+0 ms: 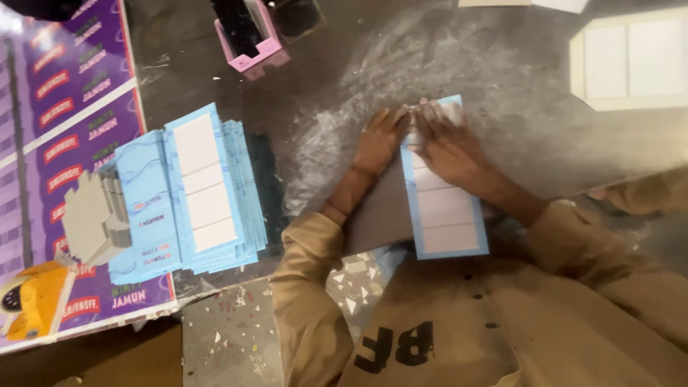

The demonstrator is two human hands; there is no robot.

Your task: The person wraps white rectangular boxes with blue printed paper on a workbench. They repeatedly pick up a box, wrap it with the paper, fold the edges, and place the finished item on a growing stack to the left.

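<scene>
A light blue card strip (444,215) with white rectangular panels lies on a grey board (380,215) on the dark worktable. My left hand (382,140) rests flat beside the strip's upper left edge. My right hand (448,143) presses down on the strip's upper part, fingers spread over it. Both hands meet near the strip's top end. Neither hand grips anything; they lie pressed on the card and board.
A stack of the same blue strips (197,193) lies at the left, with grey card pieces (89,215) beside it on purple printed sheets (64,107). A pink holder (254,43) stands at the top. White panelled card (631,61) sits top right. An orange object (32,297) is bottom left.
</scene>
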